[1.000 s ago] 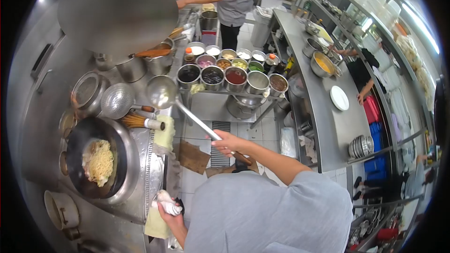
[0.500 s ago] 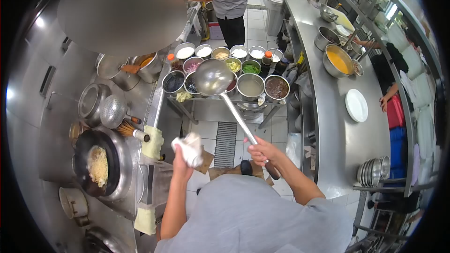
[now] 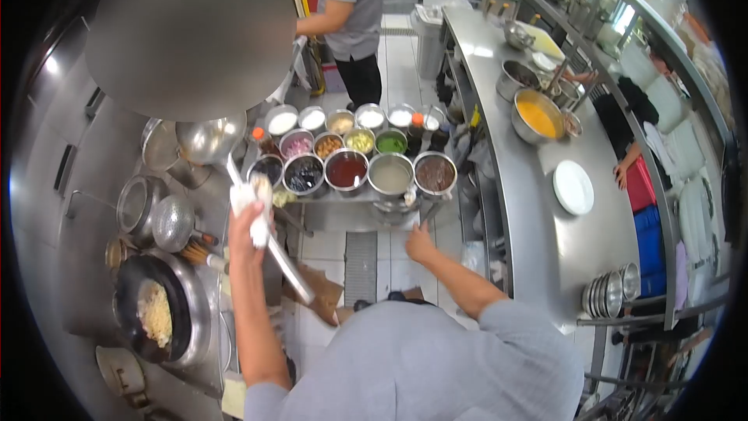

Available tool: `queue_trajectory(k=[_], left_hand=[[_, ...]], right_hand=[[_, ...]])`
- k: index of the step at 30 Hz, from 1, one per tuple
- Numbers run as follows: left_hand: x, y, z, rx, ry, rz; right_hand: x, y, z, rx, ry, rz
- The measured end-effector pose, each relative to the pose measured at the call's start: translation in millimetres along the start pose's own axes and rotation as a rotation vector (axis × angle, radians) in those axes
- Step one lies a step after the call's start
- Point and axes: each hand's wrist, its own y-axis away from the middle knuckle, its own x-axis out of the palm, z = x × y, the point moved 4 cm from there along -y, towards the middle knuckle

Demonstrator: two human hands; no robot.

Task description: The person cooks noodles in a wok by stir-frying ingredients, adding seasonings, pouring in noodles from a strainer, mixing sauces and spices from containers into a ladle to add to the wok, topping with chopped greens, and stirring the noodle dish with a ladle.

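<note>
My left hand (image 3: 246,228) is closed around a white cloth (image 3: 260,222) and the handle of a large metal ladle (image 3: 212,140). The ladle's bowl is up and to the left of the hand, and its shaft slants down to the right below it. My right hand (image 3: 421,245) holds nothing and is in front of the row of seasoning containers; its fingers show only partly and look loosely apart. At the left, a black wok (image 3: 181,308) on the stove holds pale yellow food (image 3: 155,313).
Metal containers of sauce (image 3: 346,170) and chopped ingredients stand ahead. A perforated strainer (image 3: 173,223) lies at the left. On the right counter (image 3: 538,265) are a white plate (image 3: 573,187) and an orange-filled bowl (image 3: 539,118). Another person (image 3: 352,8) stands beyond.
The ladle has passed from my right hand to my left and swung leftward, the cloth now around its handle. My right hand has let go. The view has shifted a little.
</note>
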Motion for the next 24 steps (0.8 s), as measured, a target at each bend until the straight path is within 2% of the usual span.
queue_trajectory(k=[1,2,4,6,8,10,12,13,14,16,17,19,22,24], left_hand=[[-15,10,-3,-0.001,-0.013,-0.042],[-33,21,1,-0.032,-0.016,-0.072],[-64,42,20,-0.153,-0.033,-0.097],[-82,60,40,-0.221,-0.075,-0.128],[-87,77,56,-0.277,-0.094,-0.187],[-90,94,76,-0.352,-0.073,-0.231],[-76,112,87,-0.363,-0.037,-0.305],[-73,120,95,-0.386,-0.037,-0.307],[-68,127,101,-0.411,-0.041,-0.313],[-34,138,100,-0.408,-0.073,-0.344],[-22,141,103,-0.408,-0.066,-0.342],[-1,142,110,-0.405,-0.055,-0.379],[23,148,122,-0.456,-0.085,-0.408],[31,152,131,-0.472,-0.054,-0.441]], right_hand=[[-24,49,11,0.077,0.156,-0.023],[-17,59,-18,-0.090,-0.148,-0.473],[-72,78,-31,0.384,-0.167,-0.278],[-116,81,-45,0.488,-0.622,-0.528],[-150,54,-54,0.204,-0.584,-0.884],[-163,-3,-83,0.108,-0.736,-0.950],[-193,-43,-84,0.074,-0.721,-1.055],[-200,-68,-89,0.151,-0.778,-1.093],[-202,-96,-105,0.258,-0.651,-1.187],[-214,-130,-113,0.331,-0.581,-1.262],[-219,-143,-117,0.318,-0.595,-1.244],[-227,-160,-127,0.487,-0.554,-1.172],[-230,-172,-142,0.383,-0.534,-1.230],[-228,-173,-145,0.379,-0.589,-1.163]])
